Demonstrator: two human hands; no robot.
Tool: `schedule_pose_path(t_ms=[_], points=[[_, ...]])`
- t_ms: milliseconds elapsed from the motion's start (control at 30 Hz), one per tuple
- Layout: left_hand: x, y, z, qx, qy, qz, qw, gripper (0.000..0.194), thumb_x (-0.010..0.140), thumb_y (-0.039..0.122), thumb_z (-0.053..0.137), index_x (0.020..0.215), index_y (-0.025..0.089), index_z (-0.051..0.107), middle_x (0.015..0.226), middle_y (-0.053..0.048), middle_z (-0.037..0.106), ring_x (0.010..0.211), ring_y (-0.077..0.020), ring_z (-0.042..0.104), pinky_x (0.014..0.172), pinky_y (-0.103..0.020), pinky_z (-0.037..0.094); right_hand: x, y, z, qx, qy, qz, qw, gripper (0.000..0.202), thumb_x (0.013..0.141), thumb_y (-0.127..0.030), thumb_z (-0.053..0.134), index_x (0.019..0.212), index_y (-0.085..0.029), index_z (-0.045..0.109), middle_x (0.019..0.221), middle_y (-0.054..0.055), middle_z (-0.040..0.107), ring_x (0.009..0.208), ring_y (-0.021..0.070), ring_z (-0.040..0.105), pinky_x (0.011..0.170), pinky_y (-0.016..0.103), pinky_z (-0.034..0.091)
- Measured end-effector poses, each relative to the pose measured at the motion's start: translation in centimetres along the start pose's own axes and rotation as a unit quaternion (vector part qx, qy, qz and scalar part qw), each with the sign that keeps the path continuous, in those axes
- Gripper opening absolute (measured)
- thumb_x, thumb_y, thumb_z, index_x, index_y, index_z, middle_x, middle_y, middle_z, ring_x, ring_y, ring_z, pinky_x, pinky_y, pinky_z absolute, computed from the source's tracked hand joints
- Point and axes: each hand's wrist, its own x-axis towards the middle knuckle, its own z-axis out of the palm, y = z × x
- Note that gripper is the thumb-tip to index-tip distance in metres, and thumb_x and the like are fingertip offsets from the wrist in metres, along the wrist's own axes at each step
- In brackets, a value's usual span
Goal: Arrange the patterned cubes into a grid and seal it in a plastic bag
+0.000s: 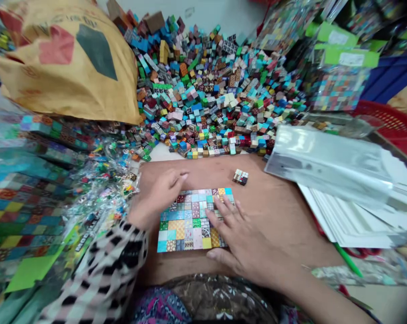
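Blocks [186, 231] lie in a flat rectangle near the front edge of the tabletop [278, 216], packed tight, I judge, to stay square. My right hand [239, 238] spreads its fingers [223, 210] wide over the right end, seemingly for steadiness; my left hand [161, 191] narrows by the far left corner, grip unclear.

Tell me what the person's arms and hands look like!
The left hand and right hand have five-fingered shapes and wear no gloves. The left sleeve has pale pinkish and white checks with black patches. The right forearm shows no sleeve.
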Motion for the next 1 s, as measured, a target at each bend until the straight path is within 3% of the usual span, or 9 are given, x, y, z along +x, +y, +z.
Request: schedule_pose_path(t_ms=[100, 167, 233, 400, 667, 1000], points=[[-3.8, 0.0, -0.1, 0.167, -0.019, 0.028, 0.985, 0.044, 0.099, 0.041, 0.040, 0.128, 0.019, 0.064, 0.144, -0.013, 0.057, 0.142, -0.0343, 0.041, 0.117, -0.059, 0.029, 1.1, -1.1, 0.9, -0.002, 0.027, -0.022, 0.999, 0.085, 0.093, -0.069, 0.044, 0.157, -0.015, 0.031, 0.162, 0.024, 0.022, 0.150, 0.0439, 0.015, 0.116, 0.067, 0.025], [-5.8, 0.0, 0.1, 0.236, -0.040, 0.021, 0.971, 0.051, 0.101, 0.044, 0.034, 0.140, 0.020, 0.055, 0.156, -0.012, 0.043, 0.149, -0.0360, 0.027, 0.118, -0.066, 0.021, 2.0, -1.5, 1.5, -0.008, 0.039, -0.039, 0.998, 0.091, 0.091, -0.074, 0.042, 0.156, -0.011, 0.033, 0.161, 0.026, 0.025, 0.150, 0.0433, 0.017, 0.117, 0.066, 0.023], [-7.1, -0.1, 0.5, 0.273, -0.065, 0.021, 0.960, 0.056, 0.102, 0.048, 0.029, 0.144, 0.018, 0.051, 0.160, -0.012, 0.036, 0.150, -0.0363, 0.023, 0.118, -0.068, 0.020, 2.7, -1.7, 2.2, -0.018, 0.045, -0.046, 0.998, 0.092, 0.091, -0.074, 0.039, 0.154, -0.007, 0.036, 0.160, 0.027, 0.027, 0.150, 0.0420, 0.019, 0.118, 0.064, 0.022], [-8.1, -0.6, 1.6, 0.261, -0.124, 0.024, 0.957, 0.064, 0.102, 0.052, 0.024, 0.152, 0.014, 0.039, 0.160, -0.011, 0.036, 0.152, -0.0348, 0.019, 0.119, -0.065, 0.022, 3.7, -1.9, 3.3, -0.028, 0.058, -0.044, 0.997, 0.088, 0.095, -0.069, 0.036, 0.151, -0.001, 0.038, 0.159, 0.027, 0.028, 0.149, 0.0404, 0.023, 0.118, 0.059, 0.026], [-8.0, -1.5, 2.1, 0.218, -0.093, 0.059, 0.970, 0.059, 0.102, 0.046, 0.029, 0.144, 0.008, 0.049, 0.149, -0.016, 0.050, 0.143, -0.0329, 0.037, 0.119, -0.055, 0.033, 3.9, -2.1, 3.5, -0.039, 0.053, -0.033, 0.997, 0.085, 0.097, -0.067, 0.033, 0.149, 0.000, 0.041, 0.157, 0.027, 0.033, 0.147, 0.0407, 0.028, 0.117, 0.059, 0.028], [-7.8, -2.4, 2.6, 0.212, -0.067, 0.079, 0.972, 0.059, 0.102, 0.046, 0.030, 0.141, 0.008, 0.052, 0.146, -0.017, 0.052, 0.141, -0.0339, 0.039, 0.116, -0.055, 0.037, 3.5, -1.5, 2.9, 0.006, 0.011, -0.033, 0.999, 0.088, 0.094, -0.072, 0.035, 0.155, -0.009, 0.031, 0.162, 0.021, 0.024, 0.152, 0.0360, 0.018, 0.121, 0.057, 0.022]])
